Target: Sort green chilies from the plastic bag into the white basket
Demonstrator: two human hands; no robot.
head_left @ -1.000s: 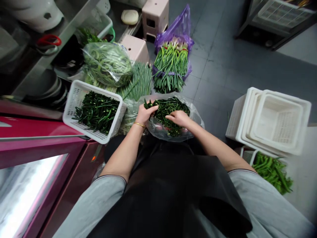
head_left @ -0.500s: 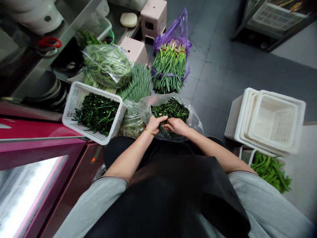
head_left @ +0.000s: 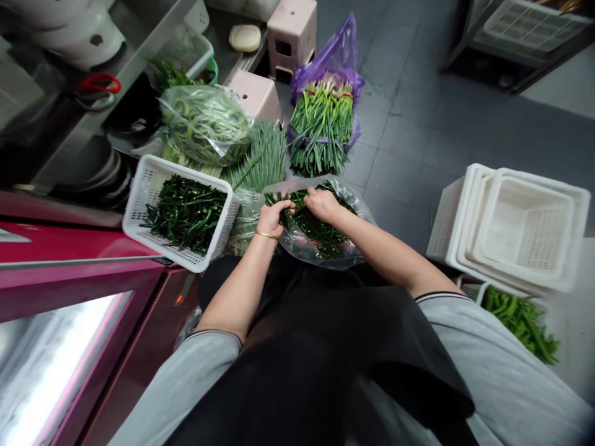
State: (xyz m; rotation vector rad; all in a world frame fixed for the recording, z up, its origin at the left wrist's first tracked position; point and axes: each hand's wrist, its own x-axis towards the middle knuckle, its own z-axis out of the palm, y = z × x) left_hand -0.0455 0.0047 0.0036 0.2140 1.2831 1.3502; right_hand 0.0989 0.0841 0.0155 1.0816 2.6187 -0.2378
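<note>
A clear plastic bag [head_left: 367,214] of thin dark green peppers [head_left: 330,232] lies open in front of my lap. My left hand [head_left: 273,218], with a gold bracelet at the wrist, is closed on some green peppers at the bag's left side. Over the middle of the bag is my right hand [head_left: 321,204], its fingers pinched together among the peppers; what they hold is too small to make out. To the left, a white basket [head_left: 134,214] holds a heap of dark green peppers [head_left: 186,214].
Bundled green stalks in a purple bag [head_left: 346,49] lie ahead. Bagged greens [head_left: 204,124] and pink stools [head_left: 292,31] are ahead-left. Nested white baskets [head_left: 525,217] stand right, beside light green peppers [head_left: 520,322]. A red cabinet [head_left: 69,241] is at the left.
My left hand has moved left and now has peppers in its fingers at the bag's edge. My right hand has moved up and slightly left, away from the left hand.
</note>
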